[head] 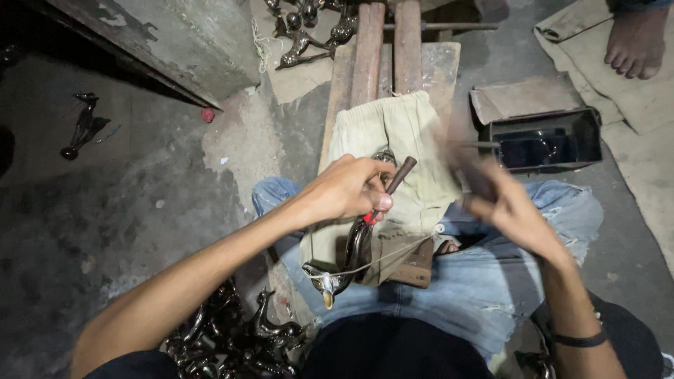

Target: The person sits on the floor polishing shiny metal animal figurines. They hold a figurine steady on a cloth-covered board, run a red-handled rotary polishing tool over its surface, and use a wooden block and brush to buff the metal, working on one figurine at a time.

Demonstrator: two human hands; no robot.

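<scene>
On cream cloth (pixel 407 133), left hand (pixel 347 189) gripping tool (pixel 394 184)

A cloth (pixel 400 140) lies on the plank (pixel 368 56) ahead of the hands. A tray (pixel 544 137) sits on the floor right of them, metal figures (pixel 232 337) left.

Your view is dim overall, with light falling from above onto the pale cloth (pixel 393 133) and both forearms. The top left corner sinks into near-black shadow. Your right hand (pixel 502 203) is smeared by motion blur; your left hand (pixel 347 189) stays sharp. Small glints show on the dark curved metal casting (pixel 351 256). Straight edges bow toward the frame corners, a wide-lens distortion.
</scene>
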